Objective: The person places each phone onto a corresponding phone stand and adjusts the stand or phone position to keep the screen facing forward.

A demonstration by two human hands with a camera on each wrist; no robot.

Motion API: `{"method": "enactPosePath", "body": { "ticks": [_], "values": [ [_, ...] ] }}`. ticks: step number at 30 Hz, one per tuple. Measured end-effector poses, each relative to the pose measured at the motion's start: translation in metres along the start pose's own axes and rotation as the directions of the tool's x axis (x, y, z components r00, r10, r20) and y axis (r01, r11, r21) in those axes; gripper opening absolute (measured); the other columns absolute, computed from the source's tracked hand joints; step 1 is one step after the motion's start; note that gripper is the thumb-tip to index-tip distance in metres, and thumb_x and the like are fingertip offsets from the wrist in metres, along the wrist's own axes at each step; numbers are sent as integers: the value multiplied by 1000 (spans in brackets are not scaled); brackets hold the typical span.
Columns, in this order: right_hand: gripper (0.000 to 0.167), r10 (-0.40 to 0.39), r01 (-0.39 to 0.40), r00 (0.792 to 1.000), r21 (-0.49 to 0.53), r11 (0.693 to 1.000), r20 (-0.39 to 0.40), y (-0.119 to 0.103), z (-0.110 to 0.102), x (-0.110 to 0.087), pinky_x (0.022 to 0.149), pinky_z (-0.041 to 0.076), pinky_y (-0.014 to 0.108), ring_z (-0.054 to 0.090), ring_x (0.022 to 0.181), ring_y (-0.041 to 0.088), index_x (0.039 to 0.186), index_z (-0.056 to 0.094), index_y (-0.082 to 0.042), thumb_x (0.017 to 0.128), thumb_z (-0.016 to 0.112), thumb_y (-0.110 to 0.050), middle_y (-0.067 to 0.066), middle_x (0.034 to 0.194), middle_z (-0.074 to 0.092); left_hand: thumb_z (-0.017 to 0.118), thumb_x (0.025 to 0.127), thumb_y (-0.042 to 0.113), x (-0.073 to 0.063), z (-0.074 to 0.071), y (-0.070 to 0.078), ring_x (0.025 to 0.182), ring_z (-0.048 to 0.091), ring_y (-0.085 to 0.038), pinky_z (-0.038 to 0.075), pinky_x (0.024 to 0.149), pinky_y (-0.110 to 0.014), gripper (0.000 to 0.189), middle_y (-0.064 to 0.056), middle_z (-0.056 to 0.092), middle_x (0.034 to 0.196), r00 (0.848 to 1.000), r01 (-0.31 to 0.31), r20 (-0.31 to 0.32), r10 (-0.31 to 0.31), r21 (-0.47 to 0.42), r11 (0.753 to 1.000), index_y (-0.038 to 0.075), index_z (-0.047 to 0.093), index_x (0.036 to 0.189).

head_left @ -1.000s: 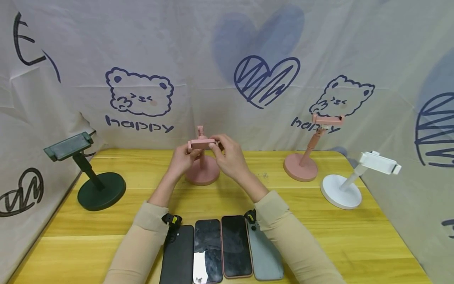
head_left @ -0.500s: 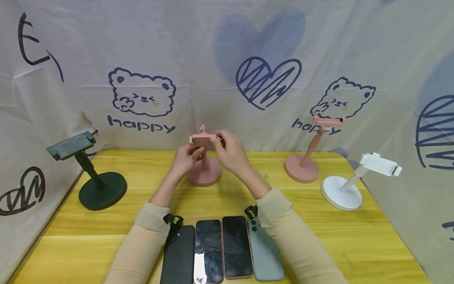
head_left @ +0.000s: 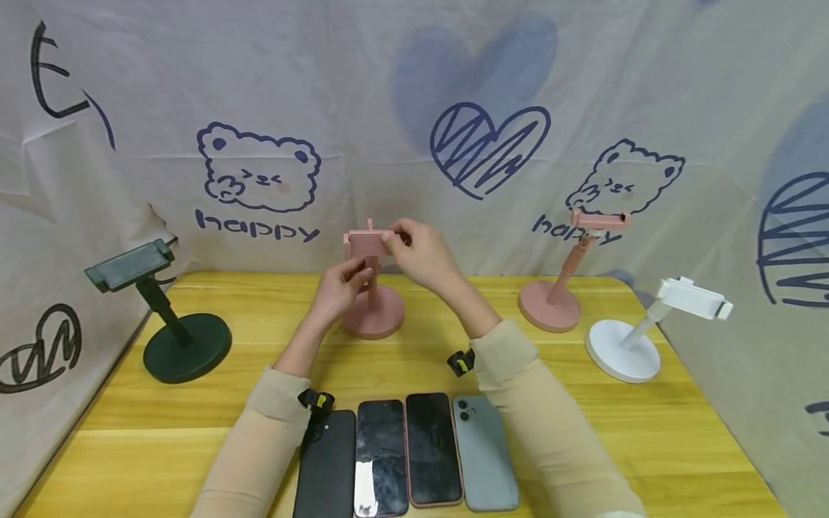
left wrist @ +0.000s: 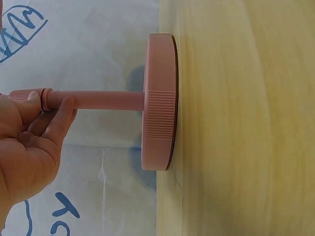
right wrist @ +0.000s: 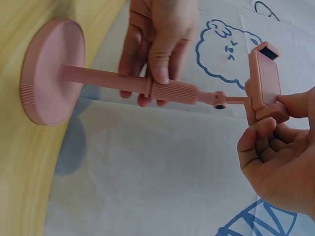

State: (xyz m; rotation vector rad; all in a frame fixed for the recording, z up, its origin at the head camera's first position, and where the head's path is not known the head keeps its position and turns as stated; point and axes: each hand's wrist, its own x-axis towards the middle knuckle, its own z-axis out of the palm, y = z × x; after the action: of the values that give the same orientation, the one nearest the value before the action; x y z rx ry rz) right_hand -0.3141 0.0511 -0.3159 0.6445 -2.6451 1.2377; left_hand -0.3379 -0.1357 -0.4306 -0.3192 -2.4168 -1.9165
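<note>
A pink phone stand (head_left: pixel 372 314) stands upright at the back middle of the table, its round base flat on the wood. My left hand (head_left: pixel 340 291) grips its pole; in the left wrist view the thumb and fingers (left wrist: pixel 61 118) close round it by the ribbed collar (right wrist: pixel 174 92). With thumb and fingers, my right hand (head_left: pixel 421 252) pinches the right end of the clamp head (right wrist: pixel 267 78) on top. The head's flat face is turned toward me, and a thin jointed neck links it to the collar.
Nearest me lie a black phone (head_left: pixel 327 460), two dark-screened phones (head_left: pixel 381 446) (head_left: pixel 432 450) and a grey-blue phone (head_left: pixel 486 460). A dark green stand (head_left: pixel 186 347) is at left; another pink stand (head_left: pixel 549 306) and a white stand (head_left: pixel 623 350) are at right. A printed cloth (head_left: pixel 382 86) hangs behind.
The clamp head has risen and its face has tilted up toward me. My right hand has gone up with it; my left hand now sits below the head on the pole.
</note>
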Motion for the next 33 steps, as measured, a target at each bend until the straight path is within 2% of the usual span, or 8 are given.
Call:
{"method": "enactPosePath", "body": {
  "ticks": [7, 12, 16, 23, 25, 28, 30, 33],
  "values": [
    [28, 56, -57, 997, 16, 998, 55, -5, -12, 10, 73, 52, 32, 60, 86, 23, 115, 71, 0, 109, 56, -23, 13, 103, 71, 54, 109, 14, 0, 2, 2, 124, 64, -37, 59, 98, -41, 41, -23, 65, 135, 1000, -1, 10, 1, -9, 1000, 5, 57, 149],
    [28, 61, -62, 995, 7, 998, 73, -6, -18, 14, 67, 45, 30, 54, 81, 21, 113, 72, -1, 108, 57, -24, 12, 97, 69, 54, 109, 13, 1, 4, 4, 126, 63, -38, 59, 98, -42, 41, -24, 64, 137, 1000, 1, 13, -1, -14, 1000, 4, 56, 149],
    [28, 62, -62, 995, 2, 998, 84, -6, -20, 15, 68, 45, 29, 54, 82, 21, 111, 72, -2, 108, 57, -25, 11, 97, 69, 54, 109, 13, 1, 4, 4, 126, 64, -37, 58, 99, -44, 43, -23, 64, 137, 1000, 4, 11, -4, 1, 1000, 5, 54, 151],
    [28, 95, -101, 992, 62, 993, 87, -4, -17, 13, 79, 53, 35, 61, 91, 23, 111, 73, -3, 107, 59, -27, 10, 103, 71, 63, 106, 15, 0, -1, 6, 129, 62, -35, 50, 110, -47, 42, -19, 65, 139, 995, -62, -65, 71, 132, 989, 5, 59, 146],
    [29, 96, -103, 993, 107, 989, 68, -3, -13, 11, 81, 55, 36, 62, 93, 24, 111, 73, -3, 107, 60, -28, 11, 103, 72, 64, 105, 14, -2, -4, 10, 128, 62, -37, 49, 111, -48, 40, -20, 65, 138, 991, -79, -100, 93, 137, 987, 4, 61, 143],
    [29, 85, -87, 996, 173, 981, 19, 1, -7, 7, 80, 56, 35, 62, 92, 24, 112, 73, -2, 106, 61, -28, 11, 103, 71, 63, 105, 11, -6, -10, 18, 125, 63, -37, 52, 109, -47, 38, -21, 64, 136, 977, -108, -172, 124, 100, 989, 1, 60, 141],
    [31, 80, -73, 997, 207, 976, -24, 3, -2, 5, 76, 56, 33, 62, 89, 24, 115, 73, -2, 106, 62, -30, 11, 103, 72, 62, 105, 7, -7, -14, 24, 119, 65, -36, 55, 104, -42, 37, -23, 64, 133, 962, -145, -227, 152, 50, 988, -2, 58, 140],
    [34, 82, -58, 993, 263, 963, -82, 7, 4, 1, 70, 56, 30, 64, 85, 27, 118, 73, -3, 106, 64, -33, 10, 103, 72, 59, 105, 2, -10, -17, 35, 110, 67, -27, 59, 93, -29, 36, -22, 62, 130, 932, -223, -297, 206, -24, 975, -4, 56, 140]
  ]
}}
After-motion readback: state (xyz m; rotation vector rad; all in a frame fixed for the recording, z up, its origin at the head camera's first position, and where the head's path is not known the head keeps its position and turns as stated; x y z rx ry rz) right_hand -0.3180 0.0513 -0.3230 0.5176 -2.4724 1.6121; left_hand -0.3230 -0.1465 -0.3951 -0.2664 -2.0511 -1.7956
